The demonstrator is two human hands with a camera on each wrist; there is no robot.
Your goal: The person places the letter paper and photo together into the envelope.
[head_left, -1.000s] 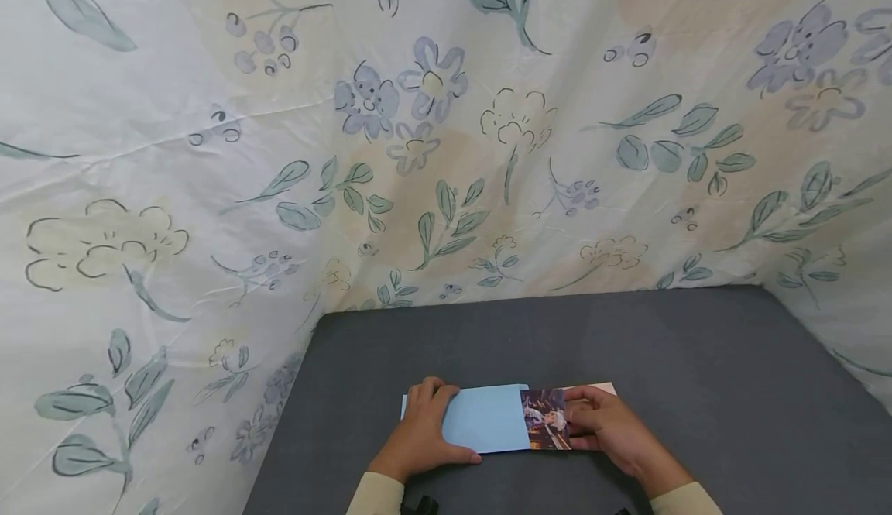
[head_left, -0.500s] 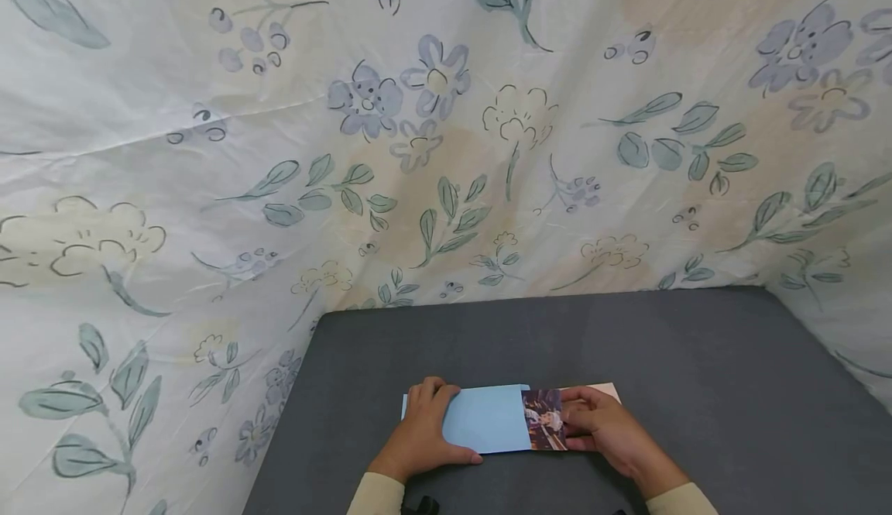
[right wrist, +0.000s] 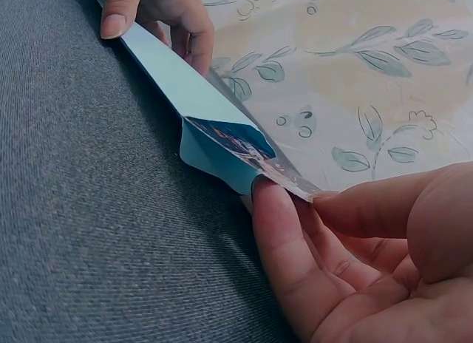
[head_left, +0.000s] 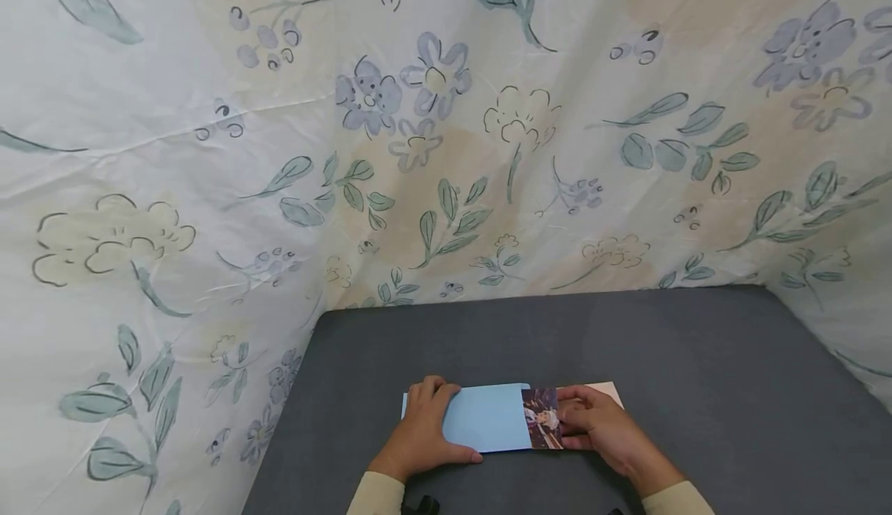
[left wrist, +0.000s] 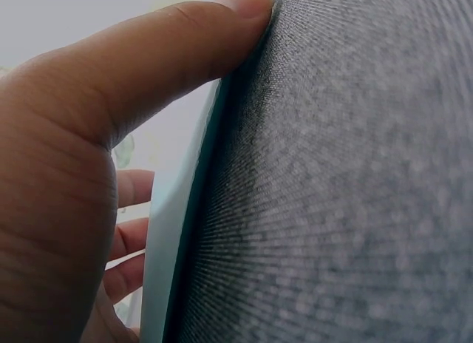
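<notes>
A light blue envelope [head_left: 488, 419] lies flat near the table's front. My left hand [head_left: 427, 431] spans its left part, with the thumb on the near edge and fingers at the far edge; the left wrist view shows the thumb pressing along the envelope's side [left wrist: 166, 239]. Out of the envelope's open right end sticks a dark, colourful photo [head_left: 540, 419], its left part hidden inside. My right hand [head_left: 605, 428] pinches the photo's outer end between thumb and fingers. In the right wrist view, the envelope's flap [right wrist: 218, 160] spreads below the photo.
A pale pinkish flat piece [head_left: 608, 393] shows behind and under my right hand. The dark grey table [head_left: 557, 337] reaches back to a floral cloth [head_left: 446, 151] hanging behind and at both sides.
My right hand has shifted slightly left, and a little less of the photo shows outside the envelope. My left hand stays in place on the envelope.
</notes>
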